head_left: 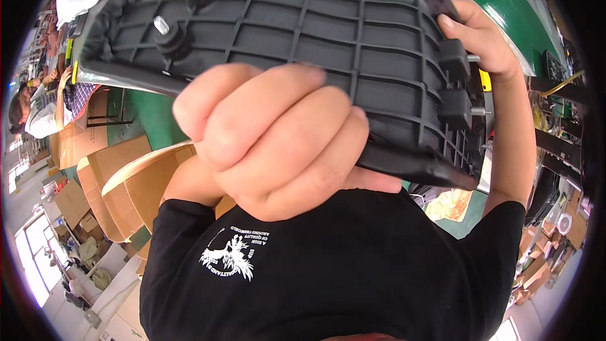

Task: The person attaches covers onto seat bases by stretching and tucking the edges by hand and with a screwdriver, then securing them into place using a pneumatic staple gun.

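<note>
A black ribbed plastic panel (328,38), perhaps a seat part, is held up in front of my chest, its gridded side showing. Black sheet material (416,163) wraps around its rim. Two metal studs (161,25) stand out at its left end, and two more bolts (478,112) stick out of blocks on the right. My left hand (278,139), slightly blurred, is closed over the near edge with fingers curled onto the ribs. At the far right corner my right hand (483,38) grips the edge, thumb on top, other fingers mostly hidden behind.
A green surface (505,0) lies beyond the panel. Open cardboard boxes (120,183) stand at the left. Another person (47,104) is farther off on the left. Dark rails (558,145) and piled cartons (536,271) are on the right.
</note>
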Available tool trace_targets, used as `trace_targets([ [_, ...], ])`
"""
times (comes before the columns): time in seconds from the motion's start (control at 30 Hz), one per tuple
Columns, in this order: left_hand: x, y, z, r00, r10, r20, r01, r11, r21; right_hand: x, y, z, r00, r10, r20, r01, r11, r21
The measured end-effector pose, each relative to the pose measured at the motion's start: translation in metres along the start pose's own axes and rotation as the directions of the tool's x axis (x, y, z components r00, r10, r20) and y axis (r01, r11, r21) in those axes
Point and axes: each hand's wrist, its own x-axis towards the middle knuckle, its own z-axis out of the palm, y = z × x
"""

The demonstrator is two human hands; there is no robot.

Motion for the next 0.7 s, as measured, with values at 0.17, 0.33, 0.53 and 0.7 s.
trace_targets([
  [0.17,0.002,-0.006,0.002,0.987,-0.077,0.138,0.087,0.994,-0.064,0.001,-0.006,-0.003,1.0,0.015,-0.006,-0.016,0.952,-0.307],
  [0.33,-0.026,-0.041,0.012,0.945,-0.303,0.127,0.314,0.946,-0.08,-0.047,-0.08,0.022,0.887,0.031,-0.461,-0.185,0.938,-0.292],
  [0.53,-0.08,-0.054,0.004,0.743,-0.669,0.022,0.646,0.708,-0.287,-0.103,-0.055,0.054,0.651,0.022,-0.758,-0.26,0.945,-0.196],
  [0.7,-0.1,-0.06,0.019,0.703,-0.708,0.074,0.652,0.599,-0.466,-0.117,-0.032,0.086,0.818,0.003,-0.575,0.207,0.931,0.3],
])
